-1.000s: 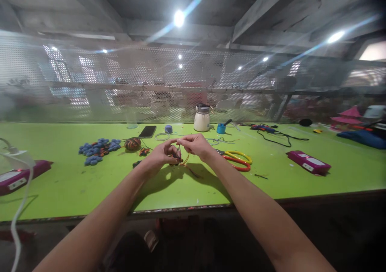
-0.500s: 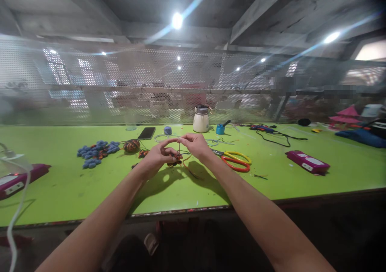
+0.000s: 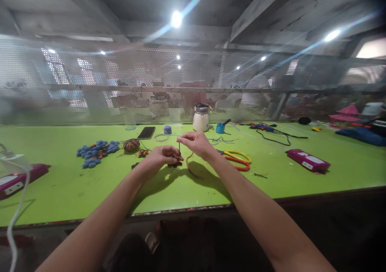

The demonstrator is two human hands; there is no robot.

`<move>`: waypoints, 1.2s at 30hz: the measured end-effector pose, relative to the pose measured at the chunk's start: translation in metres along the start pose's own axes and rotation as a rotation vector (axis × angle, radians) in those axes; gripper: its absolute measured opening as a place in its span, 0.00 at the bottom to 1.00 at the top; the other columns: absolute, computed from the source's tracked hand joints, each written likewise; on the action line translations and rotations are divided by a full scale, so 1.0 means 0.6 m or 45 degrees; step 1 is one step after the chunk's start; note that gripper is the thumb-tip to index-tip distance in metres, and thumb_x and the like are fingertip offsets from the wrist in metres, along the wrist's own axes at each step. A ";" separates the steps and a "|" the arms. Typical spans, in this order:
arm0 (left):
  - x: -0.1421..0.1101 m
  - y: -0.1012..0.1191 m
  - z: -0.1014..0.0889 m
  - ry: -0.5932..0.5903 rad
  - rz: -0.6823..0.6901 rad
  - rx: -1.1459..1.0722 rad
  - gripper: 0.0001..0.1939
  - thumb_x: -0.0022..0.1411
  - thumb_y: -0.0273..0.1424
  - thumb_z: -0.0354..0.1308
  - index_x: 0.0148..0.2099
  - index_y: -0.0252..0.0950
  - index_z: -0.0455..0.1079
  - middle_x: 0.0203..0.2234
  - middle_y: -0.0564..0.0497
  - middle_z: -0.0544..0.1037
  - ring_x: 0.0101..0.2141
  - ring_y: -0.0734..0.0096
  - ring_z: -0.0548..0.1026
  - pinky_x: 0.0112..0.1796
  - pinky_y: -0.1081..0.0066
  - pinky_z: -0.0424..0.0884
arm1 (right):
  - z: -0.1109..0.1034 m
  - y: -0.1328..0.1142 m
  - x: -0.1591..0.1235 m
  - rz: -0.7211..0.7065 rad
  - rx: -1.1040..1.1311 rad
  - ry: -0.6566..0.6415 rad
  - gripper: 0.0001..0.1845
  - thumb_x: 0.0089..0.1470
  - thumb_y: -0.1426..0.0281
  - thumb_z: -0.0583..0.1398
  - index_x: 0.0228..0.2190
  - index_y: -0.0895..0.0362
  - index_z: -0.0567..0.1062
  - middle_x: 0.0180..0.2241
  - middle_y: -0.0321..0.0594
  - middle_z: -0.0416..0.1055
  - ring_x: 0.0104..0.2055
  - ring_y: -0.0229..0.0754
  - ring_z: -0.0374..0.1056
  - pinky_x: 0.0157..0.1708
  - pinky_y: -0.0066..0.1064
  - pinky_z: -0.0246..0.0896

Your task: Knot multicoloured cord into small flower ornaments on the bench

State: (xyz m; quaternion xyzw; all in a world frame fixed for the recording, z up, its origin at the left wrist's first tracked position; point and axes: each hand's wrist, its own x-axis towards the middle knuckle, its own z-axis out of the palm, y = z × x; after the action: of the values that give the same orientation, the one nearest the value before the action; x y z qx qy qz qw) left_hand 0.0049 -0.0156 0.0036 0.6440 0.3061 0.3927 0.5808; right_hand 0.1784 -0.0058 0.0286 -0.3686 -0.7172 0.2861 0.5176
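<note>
The left hand (image 3: pixel 157 158) pinches a dark yarn piece (image 3: pixel 174 165); the right hand (image 3: pixel 196 144), above, grips something thin (image 3: pixel 179 148).

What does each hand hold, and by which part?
Left hand: dark-and-orange yarn piece, exact grip hidden. Right hand: thin upright rod or strand, by its top end.

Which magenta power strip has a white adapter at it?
The left power strip, cut off by the picture's edge: a white adapter and cable overlap it. The right-hand strip, in full view, shows neither.
</note>
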 end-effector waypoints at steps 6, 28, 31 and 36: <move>0.001 -0.003 -0.003 0.009 -0.004 0.023 0.12 0.44 0.24 0.66 0.34 0.32 0.72 0.30 0.45 0.81 0.33 0.65 0.78 0.35 0.67 0.69 | -0.001 -0.001 0.001 0.000 0.016 0.023 0.12 0.44 0.63 0.62 0.25 0.62 0.78 0.20 0.36 0.69 0.22 0.33 0.58 0.25 0.27 0.54; 0.021 -0.012 -0.009 0.505 0.356 0.361 0.13 0.43 0.28 0.65 0.30 0.36 0.63 0.26 0.49 0.79 0.29 0.65 0.78 0.28 0.69 0.70 | -0.032 -0.008 -0.006 0.150 0.114 -0.462 0.15 0.44 0.60 0.64 0.20 0.62 0.76 0.19 0.38 0.69 0.21 0.32 0.60 0.24 0.26 0.56; 0.021 -0.012 -0.008 0.482 0.365 0.337 0.15 0.43 0.28 0.65 0.31 0.37 0.61 0.29 0.48 0.80 0.33 0.62 0.79 0.31 0.68 0.72 | -0.027 0.003 -0.001 0.253 -0.003 -0.321 0.18 0.45 0.59 0.63 0.18 0.62 0.76 0.17 0.39 0.68 0.21 0.33 0.60 0.23 0.27 0.56; 0.020 -0.014 -0.004 0.448 0.365 0.342 0.17 0.44 0.29 0.65 0.32 0.38 0.58 0.28 0.49 0.80 0.34 0.61 0.79 0.30 0.67 0.72 | -0.009 0.023 0.004 0.315 -0.091 -0.090 0.19 0.45 0.57 0.63 0.20 0.62 0.77 0.18 0.39 0.70 0.22 0.34 0.61 0.21 0.26 0.53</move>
State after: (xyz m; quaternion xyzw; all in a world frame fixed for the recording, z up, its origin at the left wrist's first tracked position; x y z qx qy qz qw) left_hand 0.0097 -0.0031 -0.0029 0.6738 0.3574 0.5329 0.3665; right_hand 0.1865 0.0042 0.0207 -0.4622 -0.6938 0.3348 0.4392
